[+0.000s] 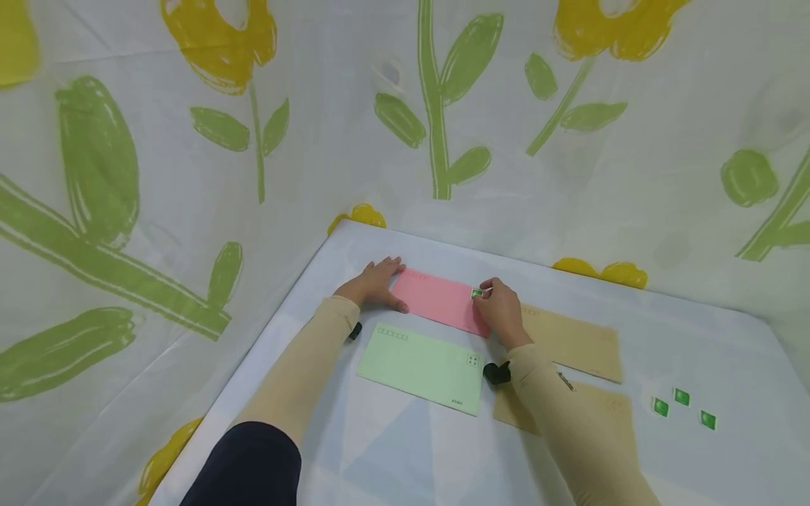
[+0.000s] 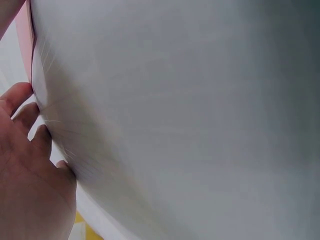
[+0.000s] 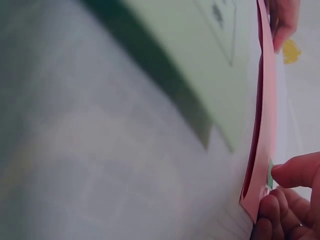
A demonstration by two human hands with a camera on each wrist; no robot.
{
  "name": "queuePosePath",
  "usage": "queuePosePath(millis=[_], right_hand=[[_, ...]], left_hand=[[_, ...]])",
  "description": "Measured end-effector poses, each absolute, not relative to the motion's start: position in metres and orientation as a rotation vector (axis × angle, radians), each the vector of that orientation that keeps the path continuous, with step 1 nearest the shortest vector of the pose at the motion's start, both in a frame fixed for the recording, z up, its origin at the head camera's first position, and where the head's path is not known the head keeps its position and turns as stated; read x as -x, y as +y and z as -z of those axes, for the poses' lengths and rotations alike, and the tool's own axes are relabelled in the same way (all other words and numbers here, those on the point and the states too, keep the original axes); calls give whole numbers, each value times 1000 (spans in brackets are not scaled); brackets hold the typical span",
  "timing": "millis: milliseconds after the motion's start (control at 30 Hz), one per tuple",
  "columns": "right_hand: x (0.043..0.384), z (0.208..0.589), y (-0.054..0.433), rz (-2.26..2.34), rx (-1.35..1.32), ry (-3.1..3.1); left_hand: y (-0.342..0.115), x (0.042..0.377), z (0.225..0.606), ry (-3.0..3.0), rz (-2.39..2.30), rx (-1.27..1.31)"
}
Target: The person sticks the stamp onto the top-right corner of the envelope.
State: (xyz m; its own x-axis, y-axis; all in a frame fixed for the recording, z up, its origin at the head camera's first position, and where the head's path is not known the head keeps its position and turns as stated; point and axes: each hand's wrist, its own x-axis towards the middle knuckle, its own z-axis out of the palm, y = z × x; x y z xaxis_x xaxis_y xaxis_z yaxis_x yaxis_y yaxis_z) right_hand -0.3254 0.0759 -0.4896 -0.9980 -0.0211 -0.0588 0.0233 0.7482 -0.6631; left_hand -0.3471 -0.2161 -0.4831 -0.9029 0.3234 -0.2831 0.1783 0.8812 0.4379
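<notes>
A pink envelope (image 1: 436, 299) lies at the back of the table. My left hand (image 1: 378, 284) rests at its left end, thumb and fingers spread apart; in the left wrist view the fingertips of the left hand (image 2: 37, 155) touch the tabletop. At the envelope's right end, my right hand (image 1: 500, 309) holds a small green stamp (image 1: 477, 293) over the upper right corner. In the right wrist view, the thumb and curled fingers of the right hand (image 3: 295, 195) close about the green stamp (image 3: 270, 175) at the envelope's edge.
A pale green envelope (image 1: 420, 365) with a printed stamp box lies in front of the pink one. Two brown envelopes, one farther back (image 1: 569, 341) and one nearer (image 1: 607, 414), lie to the right. Several loose green stamps (image 1: 681, 396) lie farther right. A flowered cloth (image 1: 354, 140) hangs behind the table.
</notes>
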Motion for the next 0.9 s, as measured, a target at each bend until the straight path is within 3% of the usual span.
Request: queuePosePath(millis=[900], right_hand=[[319, 493, 86, 1108, 124, 2872]], left_hand=[[-214, 341, 477, 2704, -575, -371]])
